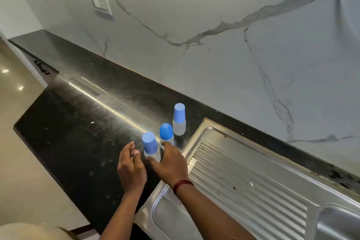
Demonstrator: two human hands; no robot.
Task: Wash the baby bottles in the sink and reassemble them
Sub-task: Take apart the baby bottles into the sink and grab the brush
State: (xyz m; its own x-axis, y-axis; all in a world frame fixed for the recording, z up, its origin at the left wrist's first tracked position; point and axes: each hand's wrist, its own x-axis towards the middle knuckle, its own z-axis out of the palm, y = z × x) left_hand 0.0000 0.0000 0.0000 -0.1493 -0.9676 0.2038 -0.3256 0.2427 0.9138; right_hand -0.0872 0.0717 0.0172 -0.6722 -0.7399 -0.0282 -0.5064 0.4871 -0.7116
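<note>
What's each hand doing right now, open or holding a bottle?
Left hand: open, beside the nearest bottle, holding nothing.
Right hand: open, thumb against that bottle's base, no grip visible.

No legible text, label, brand or number can be made out, neither on the baby bottles (179, 122) left of the sink (253, 171) nor on the switch plate (99, 2) far up-left of it

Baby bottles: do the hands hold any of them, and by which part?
None is gripped. The right hand touches the nearest baby bottle at its clear lower body; the left hand is open beside it.
</note>
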